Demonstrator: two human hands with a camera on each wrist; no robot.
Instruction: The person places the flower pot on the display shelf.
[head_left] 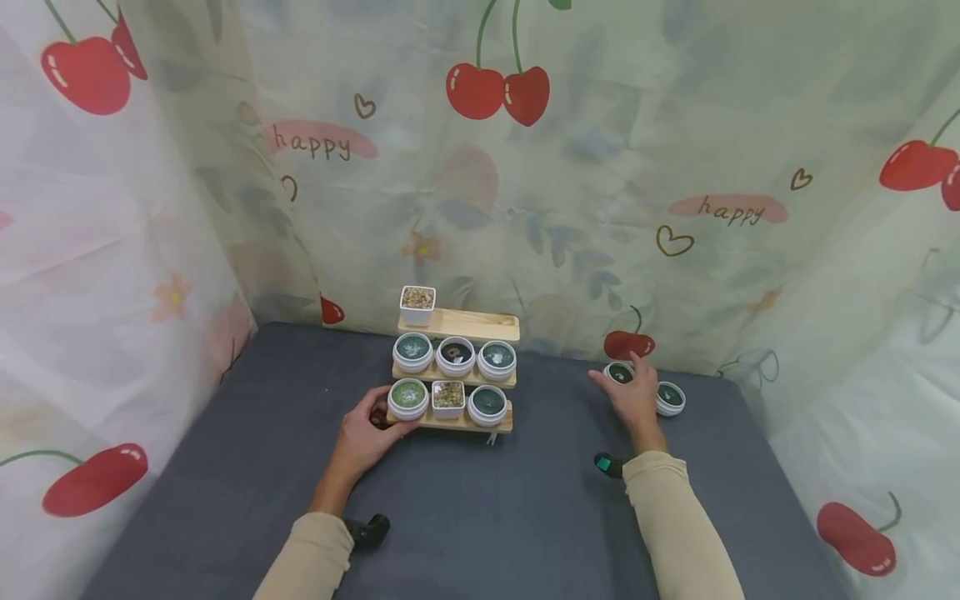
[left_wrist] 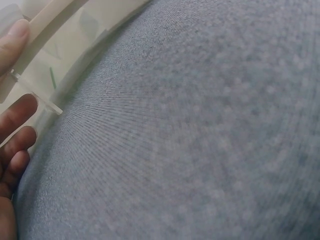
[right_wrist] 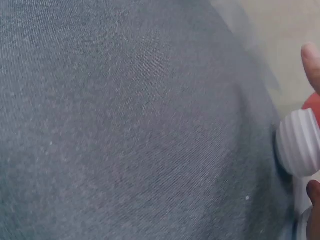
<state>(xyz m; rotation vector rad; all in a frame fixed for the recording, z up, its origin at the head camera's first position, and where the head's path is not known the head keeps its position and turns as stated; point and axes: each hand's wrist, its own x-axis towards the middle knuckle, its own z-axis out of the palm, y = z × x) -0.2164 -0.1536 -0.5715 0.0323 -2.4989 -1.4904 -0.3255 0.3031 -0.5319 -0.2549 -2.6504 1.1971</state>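
Observation:
A three-tier wooden stand [head_left: 472, 423] holds small white pots in the head view. My left hand [head_left: 363, 437] grips the left end of its bottom tier beside a round pot with light-green contents [head_left: 408, 398]. In the left wrist view the thumb [left_wrist: 12, 45] lies on the pale wood, and the other visible fingers [left_wrist: 20, 112] are loosely bent below. On the right, my right hand [head_left: 636, 404] reaches over a round white pot with dark-green contents [head_left: 618, 373]. Its thumb and fingers are spread around that pot. The ribbed pot wall [right_wrist: 299, 142] shows between the digits, apparently untouched.
Just right of my right hand stands another dark-green-filled pot [head_left: 671, 398]. The top tier carries one square pot [head_left: 417, 305] at its left end; several pots fill the lower tiers. Printed curtains [head_left: 570, 167] enclose the dark grey tabletop [head_left: 480, 517] behind and at the sides.

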